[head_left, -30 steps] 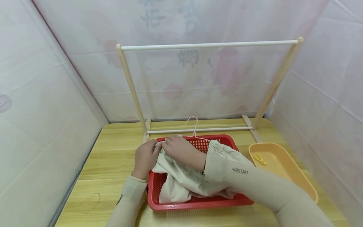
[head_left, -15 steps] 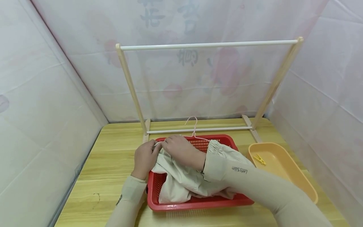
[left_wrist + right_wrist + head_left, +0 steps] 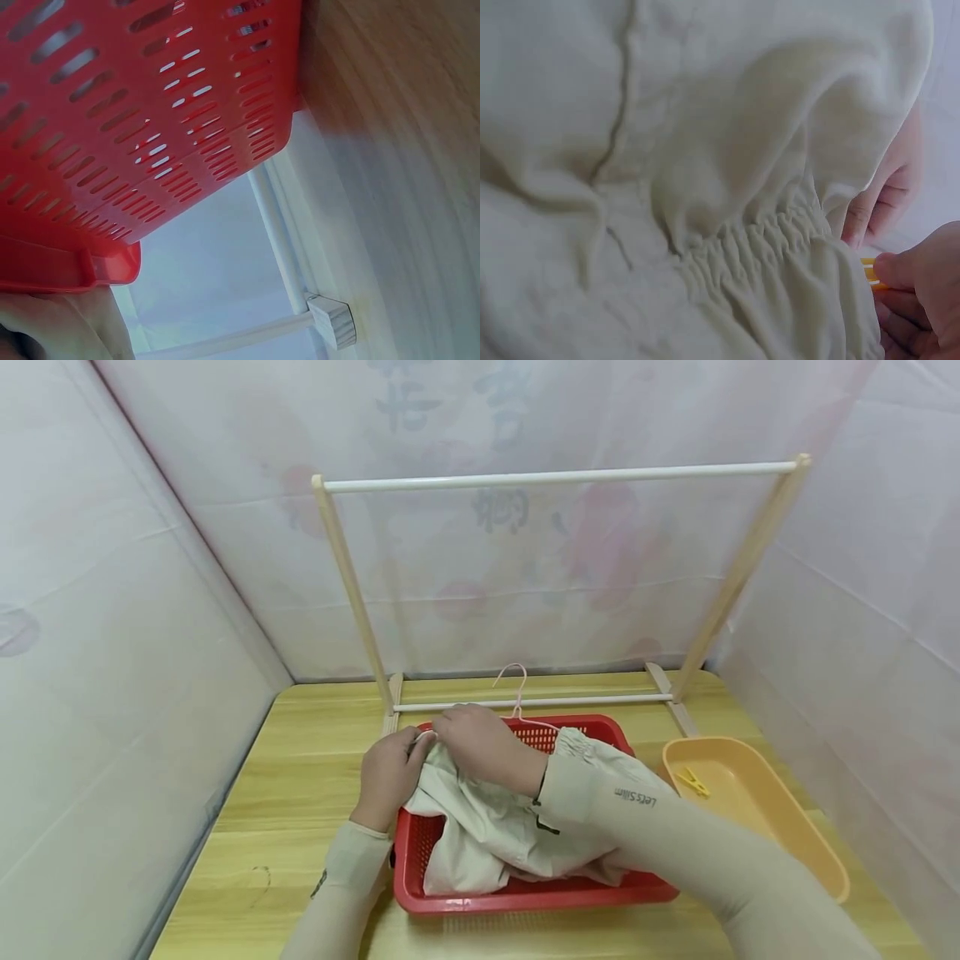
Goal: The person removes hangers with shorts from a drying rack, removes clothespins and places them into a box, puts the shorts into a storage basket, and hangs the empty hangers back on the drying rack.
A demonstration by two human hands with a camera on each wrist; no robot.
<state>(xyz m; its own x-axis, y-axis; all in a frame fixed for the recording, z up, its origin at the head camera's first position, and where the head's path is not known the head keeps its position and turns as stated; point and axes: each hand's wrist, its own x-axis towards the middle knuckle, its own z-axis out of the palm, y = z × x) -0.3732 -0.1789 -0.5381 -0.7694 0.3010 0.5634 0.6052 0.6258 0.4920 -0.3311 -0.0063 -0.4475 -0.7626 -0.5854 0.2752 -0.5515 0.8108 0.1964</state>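
Observation:
A pale beige garment (image 3: pixel 487 835) with a gathered elastic waistband (image 3: pixel 757 247) lies bunched over the red basket (image 3: pixel 450 906); its exact kind is hard to tell. Behind its upper edge stands a pink hanger (image 3: pixel 519 693), its hook upright. At the waistband's left end, my left hand (image 3: pixel 386 781) pinches the cloth, with the thumb on top. My right hand (image 3: pixel 487 743) is close beside it, and in the right wrist view it pinches a yellow clothespin (image 3: pixel 868 271) at the waistband's edge. The head view hides this clothespin behind the hand.
Behind the basket stands a drying rack with a white top rail (image 3: pixel 562 477) and wooden posts (image 3: pixel 348 577). To the right, an orange tray (image 3: pixel 750 802) holds another yellow clothespin (image 3: pixel 692 782). All sit on a wooden table (image 3: pixel 292 777) between white cloth walls.
My right hand has risen slightly at the waistband's left end. The left hand keeps its pinch on the cloth. The head view has shifted a little.

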